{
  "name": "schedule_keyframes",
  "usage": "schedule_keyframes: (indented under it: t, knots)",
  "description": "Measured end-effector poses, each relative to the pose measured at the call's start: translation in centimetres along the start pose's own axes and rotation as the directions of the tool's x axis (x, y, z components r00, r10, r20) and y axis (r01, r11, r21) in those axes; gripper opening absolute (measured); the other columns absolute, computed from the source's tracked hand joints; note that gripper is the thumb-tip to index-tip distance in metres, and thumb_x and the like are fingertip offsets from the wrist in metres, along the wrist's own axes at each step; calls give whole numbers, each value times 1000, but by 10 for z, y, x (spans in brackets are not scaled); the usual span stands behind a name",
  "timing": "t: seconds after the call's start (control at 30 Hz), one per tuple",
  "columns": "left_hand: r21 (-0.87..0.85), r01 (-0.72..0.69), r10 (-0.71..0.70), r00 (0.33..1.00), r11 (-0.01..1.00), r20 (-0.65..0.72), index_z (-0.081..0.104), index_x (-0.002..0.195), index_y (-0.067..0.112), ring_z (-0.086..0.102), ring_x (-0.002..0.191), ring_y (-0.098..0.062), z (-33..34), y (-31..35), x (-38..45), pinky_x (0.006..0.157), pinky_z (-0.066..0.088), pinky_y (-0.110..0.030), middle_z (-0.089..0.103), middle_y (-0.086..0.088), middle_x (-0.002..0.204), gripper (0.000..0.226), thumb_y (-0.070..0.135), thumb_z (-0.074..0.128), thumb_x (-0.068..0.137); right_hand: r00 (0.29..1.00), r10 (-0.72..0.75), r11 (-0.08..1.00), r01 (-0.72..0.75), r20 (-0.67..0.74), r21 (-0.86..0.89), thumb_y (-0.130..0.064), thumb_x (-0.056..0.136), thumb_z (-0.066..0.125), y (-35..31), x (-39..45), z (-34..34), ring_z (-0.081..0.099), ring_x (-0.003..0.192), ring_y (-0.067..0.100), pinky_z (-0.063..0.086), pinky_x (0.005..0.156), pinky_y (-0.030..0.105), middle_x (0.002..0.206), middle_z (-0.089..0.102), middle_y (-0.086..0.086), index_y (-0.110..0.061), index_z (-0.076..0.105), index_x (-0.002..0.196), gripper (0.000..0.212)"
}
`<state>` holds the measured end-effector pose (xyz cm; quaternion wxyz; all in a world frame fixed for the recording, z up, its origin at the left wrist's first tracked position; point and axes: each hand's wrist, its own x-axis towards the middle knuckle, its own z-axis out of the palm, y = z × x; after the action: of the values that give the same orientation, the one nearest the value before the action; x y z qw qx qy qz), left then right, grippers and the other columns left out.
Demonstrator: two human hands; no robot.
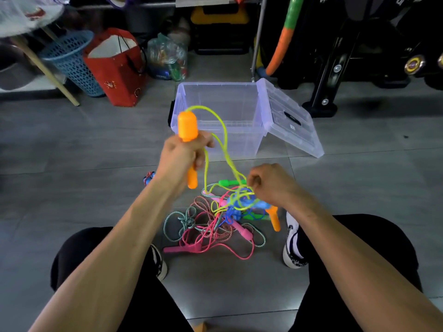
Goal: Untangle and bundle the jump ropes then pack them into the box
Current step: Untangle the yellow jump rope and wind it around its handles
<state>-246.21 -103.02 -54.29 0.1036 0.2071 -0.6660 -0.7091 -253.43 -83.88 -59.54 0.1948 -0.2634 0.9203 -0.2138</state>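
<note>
Jump ropes (215,221) lie knotted, pink, yellow, blue, striped.

Grey tile floor (72,144) with pale grout lines. Along the far side stand a blue basket (73,61), a red bag (117,68), a yellow-black toolbox (219,22) and black stands (335,68).

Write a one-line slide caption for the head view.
Left hand grips an orange handle while right hand pinches its yellow-green cord above tangled jump ropes, before an open clear box.
</note>
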Motion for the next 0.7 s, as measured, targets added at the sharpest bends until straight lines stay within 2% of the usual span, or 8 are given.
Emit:
schedule_keyframes:
  t: [0.1, 0.2, 0.27, 0.37, 0.47, 0.57, 0.63, 0.7]
  knots:
    - [-168, 57, -44, 996, 984, 78, 61, 72, 10, 36, 42, -11, -9, 4, 5, 42, 26, -21, 64, -2, 71, 17, 10, 58, 89, 999, 30, 999, -29, 45, -26, -5, 80, 51, 2, -2, 3, 65, 85, 19, 53, 80, 32, 89, 72, -1, -16, 72, 85, 24]
    - [-86, 80, -60, 975, 993, 212, 65, 68, 13, 38, 44, -12, 0, -4, 1, 41, 27, -21, 65, -6, 75, 14, 11, 61, 82, 999, 22, 983, -16, -31, 182, -14, 86, 60, -1, 1, 7, 60, 80, 16, 51, 83, 30, 89, 65, -3, -16, 66, 102, 18]
    - [-39, 77, -63, 959, 996, 276, 65, 71, 11, 38, 45, -14, 6, -6, -3, 41, 28, -22, 64, -13, 79, 11, 13, 63, 81, 999, -22, 942, 30, -28, 336, -22, 89, 65, -5, 3, 9, 62, 84, 16, 50, 82, 29, 100, 64, -1, -18, 64, 115, 26]
    - [-72, 76, -50, 948, 994, 313, 66, 69, 13, 38, 47, -16, 6, -3, -5, 43, 29, -23, 64, -15, 82, 10, 16, 63, 78, 989, -144, 886, 141, -27, 441, -25, 93, 63, -13, 4, 16, 65, 95, 15, 50, 85, 27, 107, 66, -1, -22, 67, 111, 18]
    - [-162, 123, -68, 948, 979, 310, 66, 64, 14, 39, 46, -15, 2, 0, -5, 42, 30, -21, 66, -12, 79, 13, 12, 62, 76, 989, -145, 900, 135, -7, 414, -25, 95, 60, -17, 9, 23, 65, 92, 16, 49, 86, 28, 100, 70, 2, -14, 72, 105, 19]
    - [-216, 141, -79, 959, 966, 273, 63, 63, 13, 39, 44, -15, -2, 1, -4, 41, 27, -21, 64, -13, 74, 13, 10, 59, 75, 991, -118, 940, 134, -71, 313, -25, 95, 58, -14, 14, 21, 52, 64, 19, 45, 66, 34, 70, 61, 8, -5, 68, 82, 25]
    - [-185, 154, -125, 980, 971, 158, 61, 64, 14, 38, 43, -15, -8, 1, 0, 42, 26, -20, 63, -10, 68, 12, 8, 59, 73, 969, -95, 923, 172, -227, 345, -22, 95, 58, -16, 13, 13, 52, 59, 20, 45, 60, 33, 62, 59, 5, -7, 66, 74, 28]
    - [79, 161, -160, 987, 984, -17, 62, 66, 15, 36, 43, -15, -18, -4, 7, 45, 27, -22, 63, -7, 64, 14, 7, 62, 76, 885, -56, 873, 268, -461, 407, -21, 97, 56, -22, 7, -3, 50, 54, 13, 41, 56, 27, 60, 59, 3, -6, 66, 74, 28]
